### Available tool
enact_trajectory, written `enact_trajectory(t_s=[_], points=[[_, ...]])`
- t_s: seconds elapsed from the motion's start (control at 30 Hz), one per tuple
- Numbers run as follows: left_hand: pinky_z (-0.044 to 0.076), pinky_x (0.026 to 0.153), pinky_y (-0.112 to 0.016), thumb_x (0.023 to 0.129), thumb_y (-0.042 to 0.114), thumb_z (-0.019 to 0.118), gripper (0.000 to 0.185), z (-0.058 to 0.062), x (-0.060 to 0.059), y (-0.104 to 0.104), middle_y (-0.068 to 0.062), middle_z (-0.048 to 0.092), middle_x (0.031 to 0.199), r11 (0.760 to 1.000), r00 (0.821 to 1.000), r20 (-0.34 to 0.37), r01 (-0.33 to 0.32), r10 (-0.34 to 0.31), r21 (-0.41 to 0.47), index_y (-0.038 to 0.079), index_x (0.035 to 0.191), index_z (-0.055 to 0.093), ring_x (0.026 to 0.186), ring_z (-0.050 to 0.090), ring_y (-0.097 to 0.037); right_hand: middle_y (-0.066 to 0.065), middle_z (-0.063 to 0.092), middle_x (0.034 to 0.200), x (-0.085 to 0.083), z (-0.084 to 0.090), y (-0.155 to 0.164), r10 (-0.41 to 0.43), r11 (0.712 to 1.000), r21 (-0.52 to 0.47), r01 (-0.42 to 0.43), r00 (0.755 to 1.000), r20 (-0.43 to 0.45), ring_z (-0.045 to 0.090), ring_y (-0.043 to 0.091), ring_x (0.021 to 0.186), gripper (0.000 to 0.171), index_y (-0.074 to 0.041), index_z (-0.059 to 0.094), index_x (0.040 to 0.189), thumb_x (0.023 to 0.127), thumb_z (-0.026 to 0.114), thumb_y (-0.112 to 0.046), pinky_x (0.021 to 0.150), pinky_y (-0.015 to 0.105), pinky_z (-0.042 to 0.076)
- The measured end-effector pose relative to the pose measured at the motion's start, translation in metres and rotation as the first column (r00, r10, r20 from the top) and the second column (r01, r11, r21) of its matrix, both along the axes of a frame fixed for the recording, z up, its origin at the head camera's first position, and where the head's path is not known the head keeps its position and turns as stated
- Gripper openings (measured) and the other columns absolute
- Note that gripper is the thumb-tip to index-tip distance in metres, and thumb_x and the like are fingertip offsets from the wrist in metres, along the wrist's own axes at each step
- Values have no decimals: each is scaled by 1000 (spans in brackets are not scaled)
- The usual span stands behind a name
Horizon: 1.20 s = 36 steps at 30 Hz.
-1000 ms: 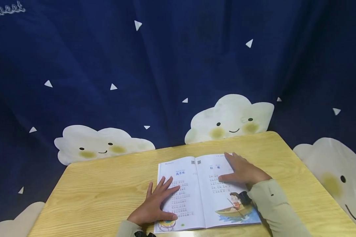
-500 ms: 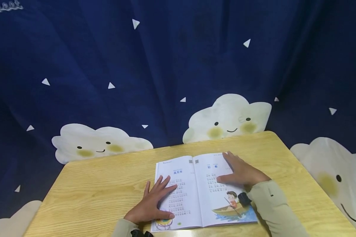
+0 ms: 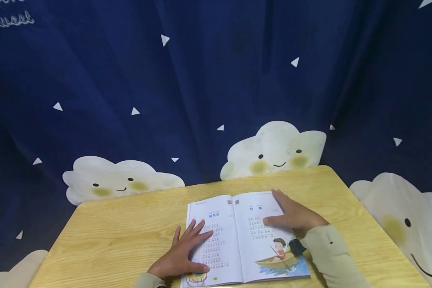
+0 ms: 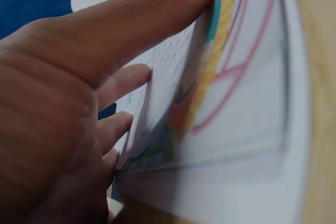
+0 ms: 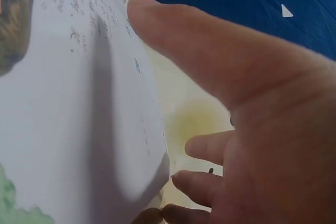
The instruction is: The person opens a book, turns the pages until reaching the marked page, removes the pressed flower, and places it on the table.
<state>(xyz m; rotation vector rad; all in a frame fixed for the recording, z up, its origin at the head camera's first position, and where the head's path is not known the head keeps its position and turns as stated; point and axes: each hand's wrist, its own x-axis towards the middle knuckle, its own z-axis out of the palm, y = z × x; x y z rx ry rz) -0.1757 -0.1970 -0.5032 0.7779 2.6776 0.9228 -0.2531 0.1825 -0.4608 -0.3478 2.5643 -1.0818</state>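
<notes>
An open book [image 3: 247, 256] lies flat with printed text on both pages; a child in a rowing boat [image 3: 280, 258] is drawn low on the right page. My left hand [image 3: 181, 254] rests spread over the left page's outer edge. In the left wrist view its thumb [image 4: 157, 17] lies across a pink and yellow drawing [image 4: 226, 72]. My right hand [image 3: 298, 214] is at the upper outer edge of the right page, fingers extended. The right wrist view shows its thumb [image 5: 178, 24] over the page and fingertips [image 5: 197, 182] beside the page edge.
The book lies near the front of a light wooden table [image 3: 122, 236]. Behind the table hangs a dark blue curtain [image 3: 201, 80] with white triangles and smiling clouds [image 3: 279, 150]. A dark strap device [image 3: 297, 247] sits at the right wrist.
The head view has shifted slightly, so the scene sits a little lower and further left. Both hands keep about the same places on the book, and the pages look unchanged.
</notes>
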Motion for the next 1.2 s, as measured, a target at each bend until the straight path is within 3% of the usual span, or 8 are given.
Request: enact_trajectory(t_s=[0.5,0.7,0.83,0.97,1.1,1.2], points=[[-12,106,-64,73,62,73,88,2,0,3,-3,15,161,1000,1000,-18,10,-10,-8,32,149,38,147,0,-34,25,4,159,4,6,3,-7,1000,-9,7,1000,-11,8,44,144,114,0,8,154,77,75,-53,113,60,14],[-12,106,-65,73,61,74,89,2,-2,5,-5,16,161,1000,1000,-9,15,-15,-13,31,148,39,147,0,-35,24,9,158,7,9,6,-28,1000,3,28,999,22,24,40,139,114,-2,8,154,78,72,-57,111,59,21],[-12,106,-65,73,60,74,88,1,-2,6,-6,16,161,1000,1000,-11,18,-18,-8,30,148,39,147,0,-36,21,13,158,9,12,9,-65,997,-34,68,994,84,43,33,122,114,-8,8,155,76,73,-58,105,52,32],[-12,106,-64,73,60,74,88,-1,-3,7,-5,15,161,1000,1000,-13,17,-17,-14,31,148,38,147,0,-35,21,32,151,10,16,13,-43,999,-24,45,997,67,52,27,110,103,-8,16,155,82,67,-59,99,49,38],[-11,106,-65,73,59,75,88,-1,-3,7,-6,16,161,1000,1000,-22,20,-20,-14,31,148,39,147,1,-36,22,41,146,10,19,16,-7,1000,14,7,1000,10,47,37,124,88,-6,27,152,90,50,-64,103,57,36],[-11,105,-65,73,58,75,88,-2,-3,7,-7,17,161,1000,999,-23,23,-23,-6,31,148,39,147,1,-36,20,32,153,9,22,19,-3,999,-54,6,999,44,28,40,140,83,-6,29,151,94,39,-65,109,60,25]])
